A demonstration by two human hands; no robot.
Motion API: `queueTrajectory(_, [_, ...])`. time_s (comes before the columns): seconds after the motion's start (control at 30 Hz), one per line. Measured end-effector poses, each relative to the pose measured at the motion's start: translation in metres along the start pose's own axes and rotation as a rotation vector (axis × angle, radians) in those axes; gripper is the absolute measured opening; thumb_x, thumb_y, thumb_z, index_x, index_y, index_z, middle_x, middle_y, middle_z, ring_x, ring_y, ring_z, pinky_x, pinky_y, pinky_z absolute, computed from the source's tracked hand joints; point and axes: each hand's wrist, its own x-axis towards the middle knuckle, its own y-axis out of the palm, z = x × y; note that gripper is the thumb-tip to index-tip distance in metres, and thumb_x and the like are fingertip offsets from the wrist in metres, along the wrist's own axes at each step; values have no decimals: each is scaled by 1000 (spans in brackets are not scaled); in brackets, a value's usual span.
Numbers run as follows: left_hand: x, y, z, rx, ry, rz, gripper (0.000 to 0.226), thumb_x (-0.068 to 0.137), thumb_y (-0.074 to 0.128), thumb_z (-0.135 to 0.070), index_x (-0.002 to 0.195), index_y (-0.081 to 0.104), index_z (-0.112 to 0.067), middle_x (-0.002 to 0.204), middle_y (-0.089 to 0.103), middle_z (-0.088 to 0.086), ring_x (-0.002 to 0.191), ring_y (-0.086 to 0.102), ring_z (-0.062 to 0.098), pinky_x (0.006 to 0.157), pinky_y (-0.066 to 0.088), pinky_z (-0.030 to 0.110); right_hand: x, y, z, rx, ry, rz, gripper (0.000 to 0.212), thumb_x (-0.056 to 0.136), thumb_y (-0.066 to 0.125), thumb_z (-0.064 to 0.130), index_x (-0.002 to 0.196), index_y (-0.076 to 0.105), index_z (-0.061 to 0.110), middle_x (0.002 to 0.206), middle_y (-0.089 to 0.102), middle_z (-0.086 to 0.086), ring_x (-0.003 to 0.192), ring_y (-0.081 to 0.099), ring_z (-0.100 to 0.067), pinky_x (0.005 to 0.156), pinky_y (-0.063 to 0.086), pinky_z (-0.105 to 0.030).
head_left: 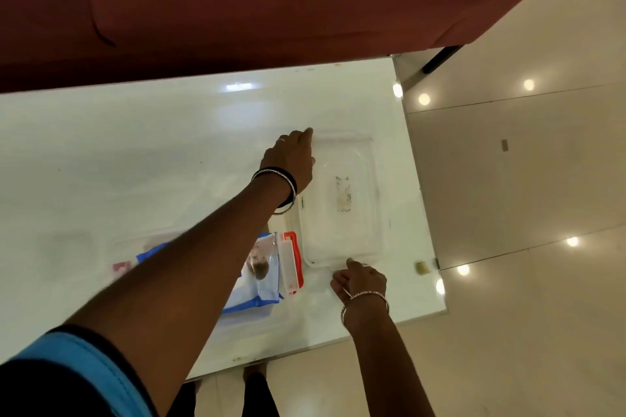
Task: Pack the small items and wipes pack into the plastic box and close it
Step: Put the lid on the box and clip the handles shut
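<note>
Both hands [288, 159] [360, 279] on box [342, 200] edges

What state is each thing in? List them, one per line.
Clear plastic lid: flat on the table, off the box, held at two edges.
Plastic box: open, wipes pack inside.
Left hand: fingers on the lid's far corner.
Right hand: pinching the lid's near edge.

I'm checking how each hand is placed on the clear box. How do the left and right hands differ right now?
The left hand reaches to the far corner of the clear plastic box, arm stretched out; the right hand sits at the near edge, close to the body. The left wrist wears dark and silver bangles, the right only thin silver ones. Both touch the box rim on the glossy white table.
</note>
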Motion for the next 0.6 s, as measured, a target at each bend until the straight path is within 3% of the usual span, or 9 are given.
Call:
queueTrajectory(0.1, [2, -2, -3, -26, 1, -25, 55, 98, 39, -22, 150, 23, -13, 147, 36, 13, 132, 40, 34, 105, 38, 42, 8, -1, 5, 9, -45, -2, 27, 89, 53, -6, 116, 51, -8, 69, 57, -15, 56, 59, -22, 51, 57, -28])
queueTrajectory(0.2, [-6, -4, 3, -58, -21, -71, 55, 97, 40, -13, 149, 26, -13, 144, 36, 13, 121, 49, 34, 96, 41, 38, 6, -8, 13, 39, -132, -9, 28, 85, 49, -14, 95, 49, 12, 70, 57, -12, 60, 60, -21, 59, 56, -31])
queueTrajectory(0.3, [-22, -13, 11, -163, -27, -139, 51, 98, 40, -19, 148, 30, -15, 141, 37, 12, 115, 53, 32, 91, 44, 38, -5, -15, 22, 36, -344, -7, 34, 86, 46, -15, 92, 48, 19, 72, 61, -12, 63, 64, -23, 65, 54, -34])
queueTrajectory(0.4, [-47, -33, 22, -423, -25, -321, 45, 99, 39, -32, 140, 43, -12, 132, 48, 13, 113, 54, 27, 93, 42, 34, -24, -13, 31, 30, -612, -4, 25, 88, 58, -8, 96, 52, 15, 82, 65, -12, 73, 67, -24, 69, 59, -39])
queueTrajectory(0.47, [-71, -46, 34, -590, -10, -420, 49, 96, 34, -44, 127, 51, -10, 122, 55, 6, 107, 54, 18, 95, 44, 35, -37, -10, 38, 31, -770, 18, 22, 87, 64, -4, 98, 54, 13, 87, 66, -12, 81, 68, -24, 70, 61, -39])
queueTrajectory(0.53, [-104, -55, 51, -813, -79, -432, 48, 96, 31, -49, 124, 51, -16, 119, 56, -4, 106, 52, 11, 98, 45, 42, -50, -3, 43, 23, -882, 87, 27, 85, 67, -5, 93, 58, 19, 89, 66, -9, 85, 67, -24, 74, 60, -40])
queueTrajectory(0.6, [-138, -64, 65, -1096, -198, -392, 58, 90, 23, -60, 129, 49, -25, 129, 56, -8, 117, 53, 7, 102, 44, 40, -62, 2, 45, 40, -958, 166, 37, 82, 67, -11, 88, 61, 25, 91, 68, -9, 90, 68, -26, 83, 58, -48])
